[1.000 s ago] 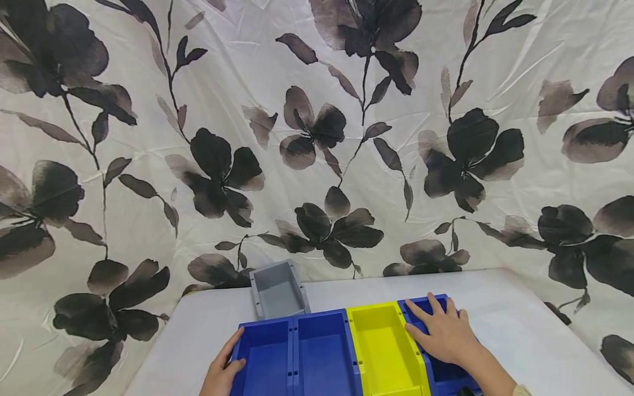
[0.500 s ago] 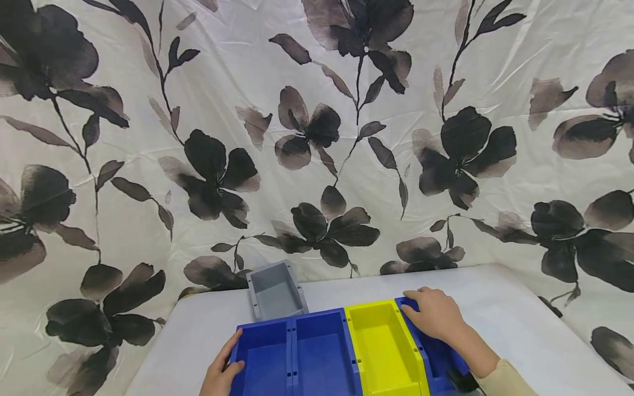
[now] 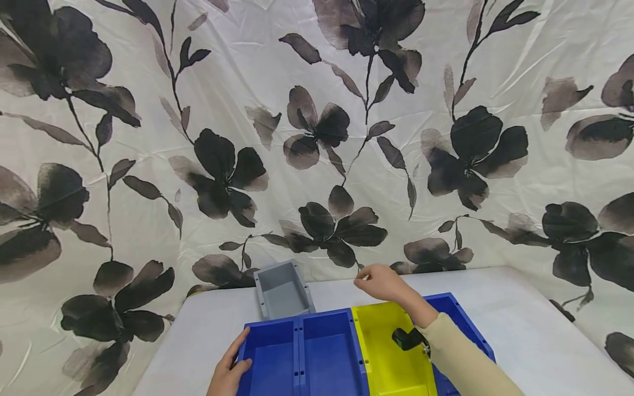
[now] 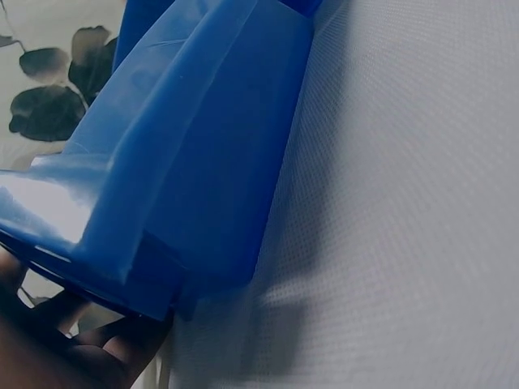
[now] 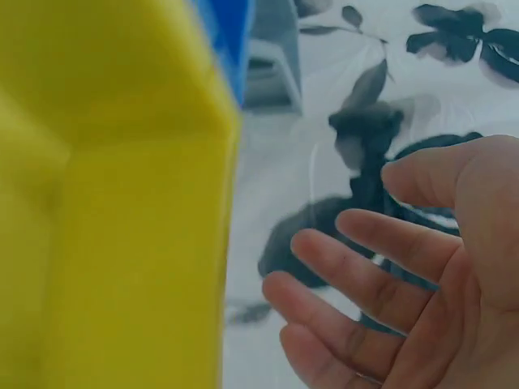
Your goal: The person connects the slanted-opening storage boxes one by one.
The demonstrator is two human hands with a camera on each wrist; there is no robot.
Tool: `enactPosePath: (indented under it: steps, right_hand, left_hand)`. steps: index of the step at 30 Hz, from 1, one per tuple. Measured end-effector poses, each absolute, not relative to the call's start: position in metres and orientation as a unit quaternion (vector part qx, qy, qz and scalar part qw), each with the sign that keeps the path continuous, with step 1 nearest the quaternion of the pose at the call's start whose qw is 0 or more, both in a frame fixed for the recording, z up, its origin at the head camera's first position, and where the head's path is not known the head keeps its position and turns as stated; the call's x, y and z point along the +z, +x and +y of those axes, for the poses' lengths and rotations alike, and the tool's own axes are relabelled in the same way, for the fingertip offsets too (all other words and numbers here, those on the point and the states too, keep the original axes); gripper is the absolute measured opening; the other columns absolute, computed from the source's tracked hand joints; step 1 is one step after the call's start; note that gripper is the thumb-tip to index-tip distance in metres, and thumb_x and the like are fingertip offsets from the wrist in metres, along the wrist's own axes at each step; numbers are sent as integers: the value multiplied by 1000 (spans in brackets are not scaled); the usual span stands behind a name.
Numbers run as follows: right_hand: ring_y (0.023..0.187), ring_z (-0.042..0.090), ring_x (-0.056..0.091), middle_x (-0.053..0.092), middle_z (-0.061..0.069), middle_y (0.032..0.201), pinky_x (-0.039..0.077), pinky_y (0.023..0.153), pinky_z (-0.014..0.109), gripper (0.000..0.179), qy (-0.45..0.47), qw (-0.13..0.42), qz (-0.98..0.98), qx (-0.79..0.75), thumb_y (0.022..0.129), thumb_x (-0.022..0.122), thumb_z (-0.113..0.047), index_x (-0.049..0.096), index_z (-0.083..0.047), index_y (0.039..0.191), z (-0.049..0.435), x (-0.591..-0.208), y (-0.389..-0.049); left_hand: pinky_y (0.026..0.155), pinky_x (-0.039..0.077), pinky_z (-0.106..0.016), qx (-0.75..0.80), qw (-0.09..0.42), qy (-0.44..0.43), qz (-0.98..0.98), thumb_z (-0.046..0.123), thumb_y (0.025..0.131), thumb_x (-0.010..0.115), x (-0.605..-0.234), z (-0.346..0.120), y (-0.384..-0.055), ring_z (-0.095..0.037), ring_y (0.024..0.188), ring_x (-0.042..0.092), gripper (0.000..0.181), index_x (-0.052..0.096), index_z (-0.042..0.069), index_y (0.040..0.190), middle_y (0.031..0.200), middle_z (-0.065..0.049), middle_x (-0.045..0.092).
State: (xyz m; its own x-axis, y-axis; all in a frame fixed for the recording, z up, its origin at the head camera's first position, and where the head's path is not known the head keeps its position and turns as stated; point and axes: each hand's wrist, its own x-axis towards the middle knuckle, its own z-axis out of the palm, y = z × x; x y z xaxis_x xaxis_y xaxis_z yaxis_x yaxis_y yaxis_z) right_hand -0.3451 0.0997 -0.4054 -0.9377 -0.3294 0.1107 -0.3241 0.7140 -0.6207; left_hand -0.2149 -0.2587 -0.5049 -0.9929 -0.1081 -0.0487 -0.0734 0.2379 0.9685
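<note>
A row of bins stands on the table: two blue bins at left, a yellow bin [image 3: 391, 363] and another blue bin [image 3: 463, 319] at right. My left hand [image 3: 229, 366] grips the outer side of the leftmost blue bin [image 3: 269, 352], thumb over its rim. In the left wrist view, fingers show under the corner of that blue bin [image 4: 219, 154]. My right hand [image 3: 381, 283] is in the air above the back end of the yellow bin, holding nothing. The right wrist view has its fingers relaxed and slightly bent, beside the yellow bin [image 5: 138, 243].
Behind the two left blue bins, a grey bin [image 3: 284, 291] stands apart at an angle. White cloth covers the table [image 3: 520, 313]. A floral curtain [image 3: 317, 181] hangs along the table's back edge. The right sleeve and wrist camera hide parts of the yellow and right blue bins.
My right hand has lifted off the right blue bin and moved left, over the back of the yellow bin. The left hand keeps its hold on the leftmost blue bin.
</note>
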Motion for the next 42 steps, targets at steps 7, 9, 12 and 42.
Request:
enactPosePath:
  steps: [7,9,12,42]
  right_hand:
    - [71,25,67,69,8,87,53,64,36,28,-146,78,871,-462,94,62,-21,68,-4,115,61,-408,-375]
    - [77,29,68,69,10,93,54,68,38,32,-133,98,848,-504,93,62,-20,65,-2,119,49,-411,-382]
    - [88,33,68,68,15,105,54,76,42,37,-114,123,807,-566,94,61,-18,60,0,127,33,-418,-391]
    - [61,17,47,62,10,89,39,52,29,50,52,25,670,-740,71,65,2,66,0,121,-79,-473,-394]
  left_hand:
    - [78,52,-48,-615,7,52,-787,5,91,50,-504,-256,-216,-49,119,48,65,30,9,153,152,-32,20]
    - [77,51,-49,-612,8,53,-789,5,91,51,-505,-256,-215,-50,118,48,65,30,8,153,152,-32,20]
    - [77,51,-49,-608,12,54,-792,5,91,51,-506,-256,-216,-50,118,49,65,31,8,152,152,-32,21]
    - [79,52,-48,-609,25,23,-792,3,92,51,-504,-258,-209,-49,119,48,63,33,8,151,151,-32,24]
